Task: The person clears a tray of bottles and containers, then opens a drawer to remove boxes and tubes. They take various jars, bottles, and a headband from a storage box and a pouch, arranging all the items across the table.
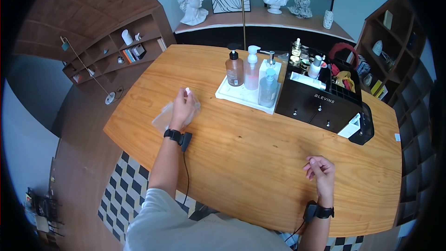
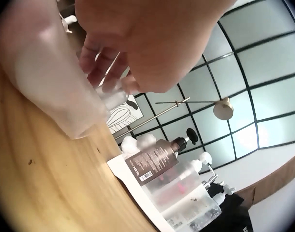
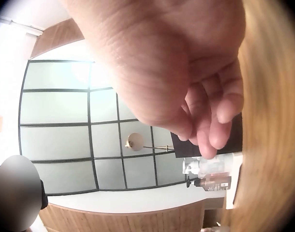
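Note:
My left hand [image 1: 182, 108] is low over the left part of the wooden table. Its thumb and fingers pinch a small clear piece [image 2: 112, 99], whose white end shows at the fingertips in the head view; its exact kind I cannot tell. Under and beside that hand lies a translucent plastic pouch [image 1: 161, 119], large and frosted at the left of the left wrist view, partly hidden by the hand in the head view. My right hand [image 1: 321, 170] hovers near the right front of the table, fingers loosely curled, holding nothing.
A white tray [image 1: 226, 94] carries several pump bottles, including a brown bottle [image 1: 234, 70] and a blue bottle [image 1: 268, 89]. Right of it stands a black organizer box [image 1: 306, 104] with cosmetics on top. A black case [image 1: 365, 128] leans at its right end.

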A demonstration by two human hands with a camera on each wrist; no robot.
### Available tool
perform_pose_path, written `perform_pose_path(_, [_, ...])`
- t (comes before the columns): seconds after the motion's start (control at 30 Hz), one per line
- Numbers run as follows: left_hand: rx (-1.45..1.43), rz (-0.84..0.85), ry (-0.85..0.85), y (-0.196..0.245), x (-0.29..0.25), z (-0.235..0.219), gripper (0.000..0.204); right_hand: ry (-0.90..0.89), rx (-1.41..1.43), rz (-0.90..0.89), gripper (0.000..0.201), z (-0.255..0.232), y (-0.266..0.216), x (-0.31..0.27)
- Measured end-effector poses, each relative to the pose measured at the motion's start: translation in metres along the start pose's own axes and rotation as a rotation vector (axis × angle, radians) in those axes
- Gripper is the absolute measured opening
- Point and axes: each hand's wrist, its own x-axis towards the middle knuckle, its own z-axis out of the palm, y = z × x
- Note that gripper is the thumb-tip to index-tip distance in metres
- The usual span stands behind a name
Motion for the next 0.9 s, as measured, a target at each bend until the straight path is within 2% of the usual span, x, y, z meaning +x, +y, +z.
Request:
perform_pose_path(0.1, [0.086,-0.031,-0.081,-0.006,-0.003,0.002,0.03,-0.023,0.004,-0.011,0.024,0.001,-0.001,0.0])
perform_pose_path(0.2, [0.12,0.097,-0.058,-0.02,0.0,0.01,0.034,-0.051,0.008,0.004,0.021,0.001,-0.002,-0.002])
perform_pose_path(0.3, [-0.089,0.048,-0.049,-0.039,0.005,0.02,0.04,-0.048,0.001,0.008,0.021,0.0,-0.002,-0.003])
perform_pose_path(0.4, [0.069,-0.117,-0.065,0.03,-0.014,-0.003,0.048,-0.043,0.019,0.005,0.021,-0.001,-0.002,-0.003])
perform_pose_path(0.5, [0.152,0.189,0.229,0.045,-0.01,0.008,0.055,-0.043,0.01,-0.004,0.021,-0.001,-0.007,-0.005])
perform_pose_path(0.6, [0.184,0.459,0.15,0.083,0.006,0.023,0.051,-0.03,0.02,0.01,0.022,-0.001,-0.01,-0.006])
perform_pose_path(0.7, [0.046,0.447,0.022,0.1,0.041,0.073,0.046,-0.029,0.012,0.0,0.022,0.001,-0.011,-0.006])
perform_pose_path(0.8, [-0.036,0.228,-0.087,0.118,0.07,0.122,0.056,-0.035,0.018,-0.011,0.022,-0.001,-0.006,-0.005])
perform_pose_path(0.9, [0.014,0.12,-0.024,0.127,0.093,0.162,0.069,-0.029,0.006,0.008,0.021,0.001,-0.01,-0.006])
